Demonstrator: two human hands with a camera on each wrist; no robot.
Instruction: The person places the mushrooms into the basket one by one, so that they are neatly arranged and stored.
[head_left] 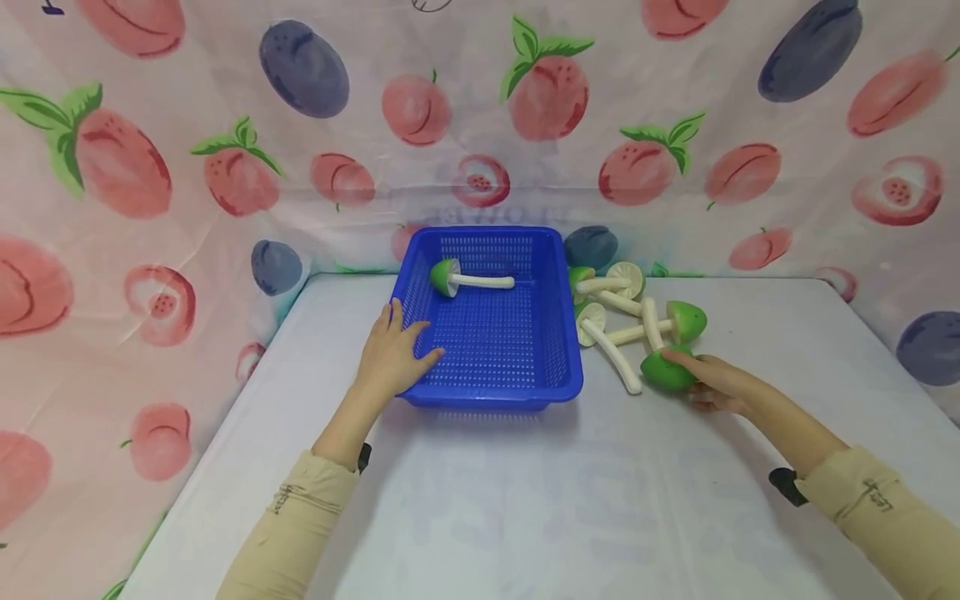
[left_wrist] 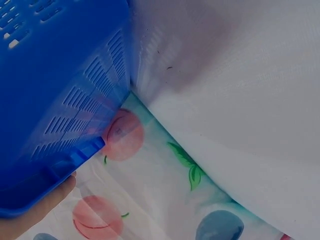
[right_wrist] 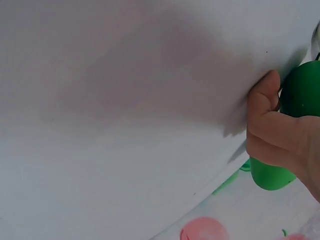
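A blue plastic basket point(head_left: 491, 392) stands on the white table, with one green-capped toy mushroom point(head_left: 480, 282) lying inside near its back. My left hand point(head_left: 392, 358) rests on the basket's left rim, its fingers spread and the thumb reaching over the inside. In the left wrist view, part of that hand shows along the rim point(left_wrist: 75, 160). To the right of the basket, my right hand point(head_left: 712, 379) grips the green cap of a toy mushroom point(head_left: 667, 371), whose pale stem points away. The right wrist view shows fingers point(right_wrist: 272, 125) curled against the green cap point(right_wrist: 302, 92).
Several more toy mushrooms point(head_left: 617, 354) lie in a loose pile against the basket's right side, their stems crossing. Behind the table point(head_left: 480, 517) hangs a fruit-printed cloth point(head_left: 465, 83), which also runs down along the left side.
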